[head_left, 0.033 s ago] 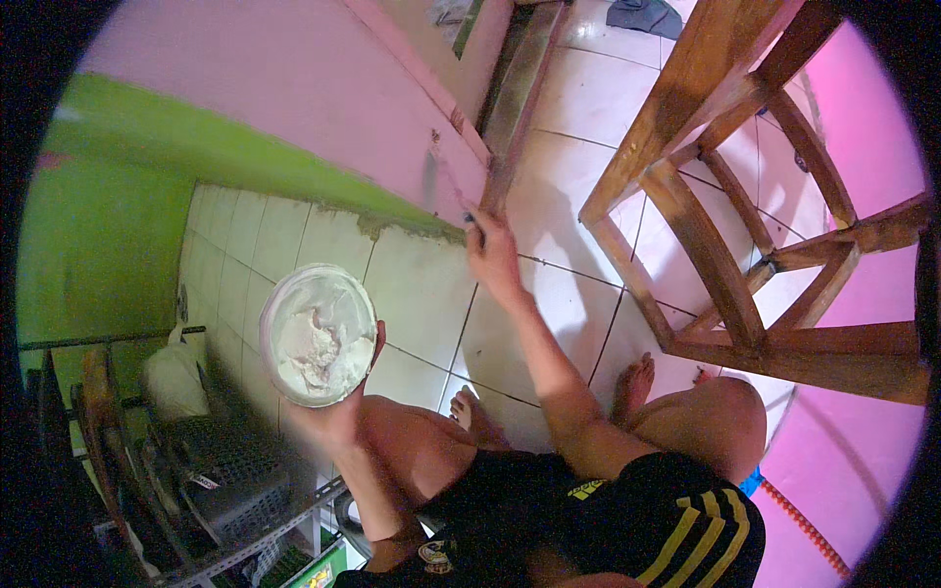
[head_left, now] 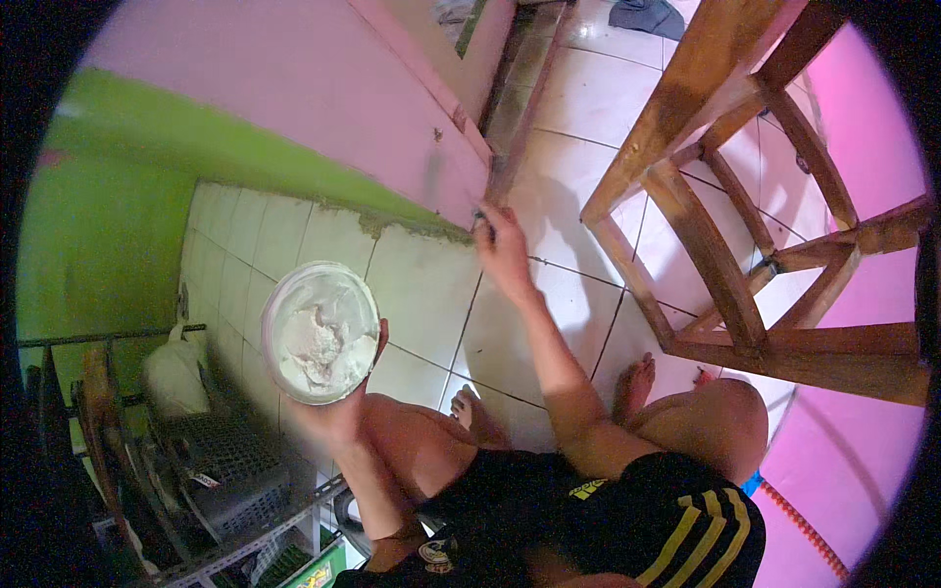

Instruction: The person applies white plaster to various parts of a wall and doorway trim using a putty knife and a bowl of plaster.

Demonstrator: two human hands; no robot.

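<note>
My left hand [head_left: 333, 416] holds up a round white tub [head_left: 321, 333] from below; the tub is filled with white paste. My right hand [head_left: 505, 250] reaches forward and is closed on a small dark tool [head_left: 480, 223], whose tip touches the bottom corner of the pink wall [head_left: 323, 88] where it meets the tiled skirting [head_left: 421, 284]. I am squatting, with both bare feet on the white floor tiles [head_left: 578, 294].
A wooden frame of slanted legs and rungs [head_left: 725, 245] stands close on the right. A metal rack with a dark basket [head_left: 225, 461] and a white bag [head_left: 172, 377] sits lower left by the green wall [head_left: 108, 225]. An orange cord [head_left: 804, 529] lies lower right.
</note>
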